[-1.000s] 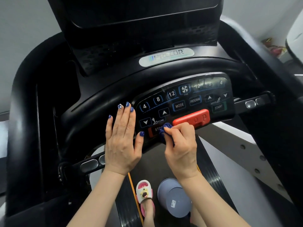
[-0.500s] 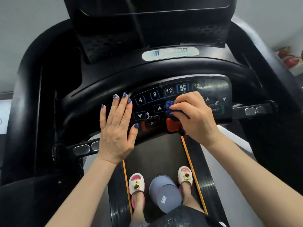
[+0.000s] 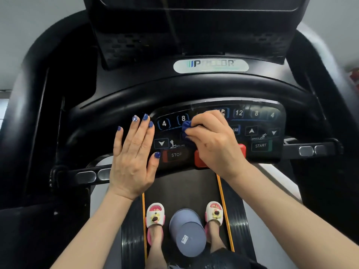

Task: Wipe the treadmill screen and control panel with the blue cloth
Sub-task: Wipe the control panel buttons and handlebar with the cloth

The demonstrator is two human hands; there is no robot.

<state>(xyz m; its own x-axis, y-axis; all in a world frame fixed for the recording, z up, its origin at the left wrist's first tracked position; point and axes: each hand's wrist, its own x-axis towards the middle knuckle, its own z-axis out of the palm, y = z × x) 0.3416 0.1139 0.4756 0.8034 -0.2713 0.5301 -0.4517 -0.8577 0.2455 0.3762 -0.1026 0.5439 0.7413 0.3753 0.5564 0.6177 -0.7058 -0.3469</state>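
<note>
Room: pale grey wall behind the machine; at the far right edge a blurred red item, too unclear to identify.
Treadmill (image 3: 120, 94): black frame filling most of the view, with broad curved side arms and a thick curved bar across the front of the console.
Screen (image 3: 194, 16): dark, unlit panel at the top, tilted toward the person, with perforated black housing below it.
Belt (image 3: 180, 187): dark running surface at the bottom, edged by orange lines, with pale side rails to either side.
Control panel (image 3: 258, 121): glossy black face with light reflections; numbered keys 4, 8, 12, 8, 4, arrow keys, INCLINE and SPEED marks, STOP and START keys.
Logo plate (image 3: 210, 65): silver oval just above the curved bar, lettering partly blurred.
Bucket (image 3: 186, 232): grey, standing on the belt between the two feet, a small label on it.
Slippers (image 3: 155, 215): white with cartoon faces and pink soles, one on each side of the bucket.
Left hand (image 3: 134, 158): fingers straight and flat, resting on the console just left of the keys, gripping nothing.
Right hand (image 3: 213, 140): fingers curled round the cloth, pressed to the panel's middle.
Red stop bar (image 3: 201, 161): mostly hidden under the right hand.
Blue cloth (image 3: 186, 127): bunched, pinched at the right fingertips, touching the panel just below the left 8 key.
</note>
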